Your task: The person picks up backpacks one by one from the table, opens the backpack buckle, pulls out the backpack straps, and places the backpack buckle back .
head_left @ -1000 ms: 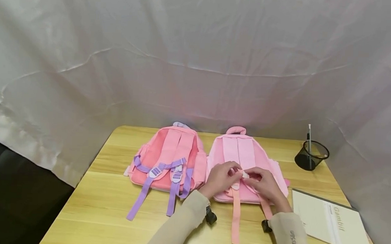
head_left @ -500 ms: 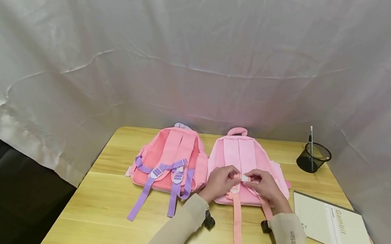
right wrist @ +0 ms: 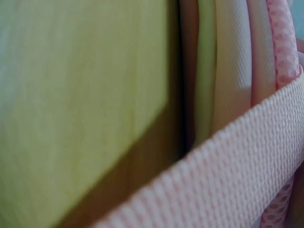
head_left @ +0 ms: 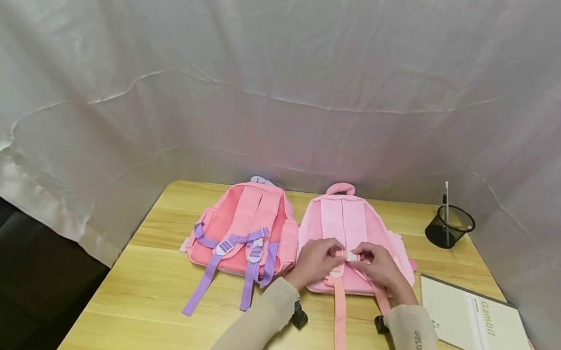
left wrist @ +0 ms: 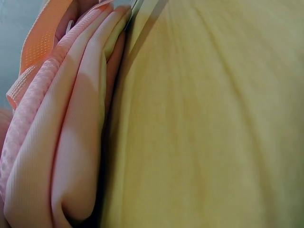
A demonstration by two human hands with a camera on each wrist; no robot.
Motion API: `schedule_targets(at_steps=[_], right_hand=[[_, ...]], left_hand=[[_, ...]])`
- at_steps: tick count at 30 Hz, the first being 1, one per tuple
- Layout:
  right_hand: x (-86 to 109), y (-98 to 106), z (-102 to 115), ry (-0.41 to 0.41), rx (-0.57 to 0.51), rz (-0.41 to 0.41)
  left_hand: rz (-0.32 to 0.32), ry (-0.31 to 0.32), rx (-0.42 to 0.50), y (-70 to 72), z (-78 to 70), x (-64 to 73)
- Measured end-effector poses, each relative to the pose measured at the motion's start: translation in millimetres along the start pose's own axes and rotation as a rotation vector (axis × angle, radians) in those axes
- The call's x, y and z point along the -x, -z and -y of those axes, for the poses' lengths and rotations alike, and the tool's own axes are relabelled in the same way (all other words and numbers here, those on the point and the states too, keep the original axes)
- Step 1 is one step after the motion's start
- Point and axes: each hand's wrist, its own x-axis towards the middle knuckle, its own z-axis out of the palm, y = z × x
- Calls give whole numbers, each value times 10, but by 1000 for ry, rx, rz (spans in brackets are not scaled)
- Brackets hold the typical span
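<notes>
A light pink backpack lies with its strap side up on the table. Across its lower middle runs a white strap buckle. My left hand pinches the buckle's left end, where peach webbing joins it. From the other side, my right hand pinches its right end between thumb and fingers. A peach strap hangs down over the table below the left hand. In the left wrist view the bag's side fills the left part; in the right wrist view a strap crosses close up.
Just left lies a coral backpack with purple straps trailing over the table. At the back right stands a black mesh pen cup with pens. A notepad lies at the right. Grey curtain surrounds the table.
Both hands have come slightly lower with the buckle, which looks tilted at first and is now nearly level. In the last half second hardly anything has moved.
</notes>
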Motion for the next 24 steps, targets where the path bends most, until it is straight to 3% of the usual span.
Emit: schedule_targets(at_steps=[13, 24], right_hand=[[-20, 29, -59, 10, 58, 3], [-7, 40, -96, -32, 0, -29]], left_hand=[[-4, -24, -66, -36, -11, -23], [-18, 36, 14, -41, 6, 18]])
